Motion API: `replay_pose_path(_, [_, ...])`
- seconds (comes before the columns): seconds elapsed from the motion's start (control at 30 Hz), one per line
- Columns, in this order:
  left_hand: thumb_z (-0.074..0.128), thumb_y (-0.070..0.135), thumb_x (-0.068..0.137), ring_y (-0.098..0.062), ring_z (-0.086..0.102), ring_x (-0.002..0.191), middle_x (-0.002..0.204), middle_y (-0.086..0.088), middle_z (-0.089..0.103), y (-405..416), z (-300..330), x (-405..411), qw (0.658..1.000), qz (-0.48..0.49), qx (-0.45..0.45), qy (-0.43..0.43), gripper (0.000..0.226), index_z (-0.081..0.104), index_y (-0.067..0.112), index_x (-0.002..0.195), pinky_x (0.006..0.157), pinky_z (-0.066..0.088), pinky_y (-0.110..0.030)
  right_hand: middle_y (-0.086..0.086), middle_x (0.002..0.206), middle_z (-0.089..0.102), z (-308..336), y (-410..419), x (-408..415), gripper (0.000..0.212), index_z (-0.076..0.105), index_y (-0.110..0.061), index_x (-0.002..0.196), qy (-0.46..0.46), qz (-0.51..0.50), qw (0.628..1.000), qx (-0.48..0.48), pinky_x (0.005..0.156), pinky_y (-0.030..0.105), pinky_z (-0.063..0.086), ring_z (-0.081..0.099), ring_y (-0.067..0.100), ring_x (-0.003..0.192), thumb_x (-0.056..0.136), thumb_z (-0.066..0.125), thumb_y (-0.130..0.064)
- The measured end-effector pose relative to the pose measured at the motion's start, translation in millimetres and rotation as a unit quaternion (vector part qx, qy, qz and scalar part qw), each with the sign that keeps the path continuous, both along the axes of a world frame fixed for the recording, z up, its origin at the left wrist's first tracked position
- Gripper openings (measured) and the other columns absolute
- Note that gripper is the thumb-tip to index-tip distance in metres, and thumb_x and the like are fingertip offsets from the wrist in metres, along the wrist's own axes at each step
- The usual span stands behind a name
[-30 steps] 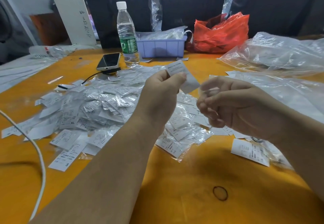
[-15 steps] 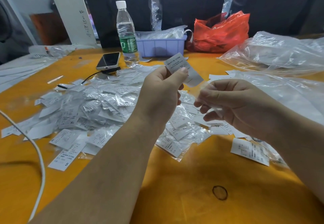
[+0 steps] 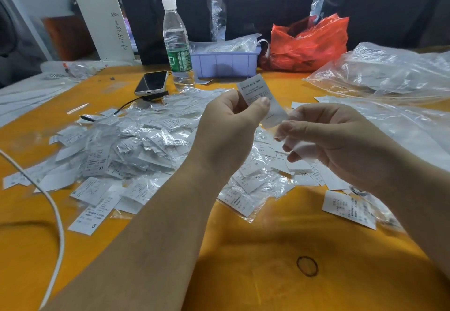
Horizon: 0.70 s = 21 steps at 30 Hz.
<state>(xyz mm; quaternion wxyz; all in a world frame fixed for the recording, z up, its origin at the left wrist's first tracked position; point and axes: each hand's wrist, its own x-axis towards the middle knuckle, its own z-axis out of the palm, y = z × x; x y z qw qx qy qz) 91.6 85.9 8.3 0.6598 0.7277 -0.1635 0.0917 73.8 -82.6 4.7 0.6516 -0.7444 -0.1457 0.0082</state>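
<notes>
My left hand pinches a white printed garment label between thumb and fingers, held up above the table. The label's lower end reaches toward my right hand, whose fingers hold a small clear plastic sleeve just right of the label. Below both hands lies a heap of bagged labels spread over the orange table, some marked S or XL.
A water bottle, a phone with a black cable, a purple tray and a red plastic bag stand at the back. Large clear bags lie right. A white cable crosses the left. A rubber band lies near.
My left hand has lifted and turned the label so its print faces me. My right hand has opened the clear sleeve and brought it up against the label's lower end.
</notes>
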Motion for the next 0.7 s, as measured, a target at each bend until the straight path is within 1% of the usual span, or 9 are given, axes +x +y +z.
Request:
replay_pose_path(0.1, [0.061, 0.022, 0.095, 0.003, 0.049, 0.05, 0.053, 0.02, 0.055, -0.3, -1.8, 1.2, 1.0, 0.001, 0.006, -0.008, 0.009, 0.067, 0.018, 0.091, 0.054, 0.04, -0.011, 0.004, 0.077, 0.07, -0.6, -0.7, 0.4, 0.023, 0.071, -0.007, 0.082, -0.014, -0.002, 1.0, -0.019, 0.068, 0.033, 0.055, 0.063, 0.016, 0.071, 0.072, 0.069, -0.028])
replay_pose_path(0.23, [0.062, 0.023, 0.095, 0.003, 0.051, 0.052, 0.056, 0.02, 0.057, -0.6, -2.9, 1.3, 1.0, -0.003, 0.007, -0.025, 0.009, 0.068, 0.017, 0.093, 0.055, 0.041, -0.011, 0.007, 0.081, 0.072, -1.0, -0.9, 0.2, 0.029, 0.073, -0.005, 0.087, -0.031, -0.006, 0.999, -0.039, 0.065, 0.03, 0.057, 0.064, 0.017, 0.072, 0.071, 0.069, -0.029])
replay_pose_path(0.43, [0.06, 0.023, 0.097, 0.002, 0.053, 0.054, 0.056, 0.02, 0.058, -0.6, -2.1, 1.0, 0.999, -0.027, 0.019, -0.026, 0.008, 0.066, 0.022, 0.094, 0.056, 0.043, -0.012, 0.011, 0.088, 0.074, -1.4, -1.4, 0.9, 0.034, 0.074, -0.007, 0.097, -0.035, -0.005, 0.998, -0.047, 0.066, 0.031, 0.058, 0.064, 0.018, 0.072, 0.071, 0.068, -0.029])
replay_pose_path(0.5, [0.058, 0.023, 0.097, 0.002, 0.055, 0.055, 0.057, 0.021, 0.059, 0.1, -1.8, 1.2, 0.999, -0.027, 0.03, -0.027, 0.009, 0.066, 0.025, 0.093, 0.056, 0.043, -0.013, 0.01, 0.088, 0.074, -1.6, -1.8, 0.9, 0.033, 0.074, -0.009, 0.098, -0.036, -0.003, 0.998, -0.049, 0.066, 0.031, 0.058, 0.065, 0.018, 0.073, 0.072, 0.068, -0.029])
replay_pose_path(0.63, [0.059, 0.021, 0.097, 0.002, 0.057, 0.056, 0.061, 0.017, 0.06, 1.9, -1.0, 1.4, 0.998, -0.021, 0.046, -0.036, 0.009, 0.067, 0.019, 0.098, 0.055, 0.044, -0.011, 0.008, 0.084, 0.074, -1.6, -2.4, 1.1, 0.031, 0.074, -0.011, 0.099, -0.037, 0.007, 0.998, -0.059, 0.067, 0.031, 0.058, 0.066, 0.019, 0.074, 0.076, 0.067, -0.029])
replay_pose_path(0.7, [0.06, 0.02, 0.097, 0.001, 0.057, 0.056, 0.063, 0.014, 0.06, 1.8, -1.1, 0.7, 0.998, -0.019, 0.051, -0.042, 0.009, 0.068, 0.019, 0.097, 0.055, 0.043, -0.011, 0.008, 0.081, 0.074, -2.0, -1.9, 1.1, 0.03, 0.074, -0.01, 0.099, -0.034, 0.015, 0.998, -0.053, 0.067, 0.031, 0.058, 0.066, 0.02, 0.072, 0.075, 0.068, -0.028])
